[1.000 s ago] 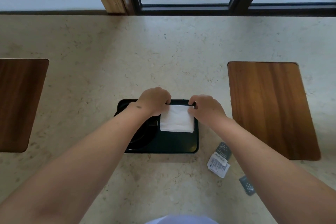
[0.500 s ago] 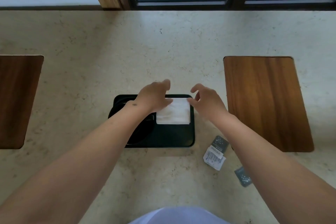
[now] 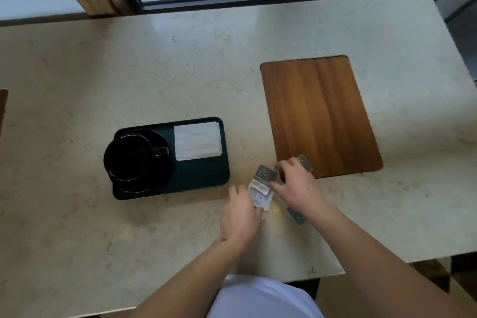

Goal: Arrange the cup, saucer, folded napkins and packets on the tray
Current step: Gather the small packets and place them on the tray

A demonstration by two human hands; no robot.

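Observation:
A dark green tray lies on the stone counter. On its left stands a black cup on a black saucer, handle pointing right. White folded napkins lie in the tray's far right corner. To the right of the tray, packets lie loose on the counter: a white packet, a grey packet, another grey one and one behind my knuckles. My left hand has its fingers on the white packet. My right hand is curled over the packets, thumb touching them.
A wooden board is set into the counter just right of the packets. Another wooden inset shows at the far left edge. A window frame runs along the back. The counter's near edge is close to my body.
Both hands let go of the napkins on the tray and moved right and toward me, down onto the loose packets. The view has shifted right with them.

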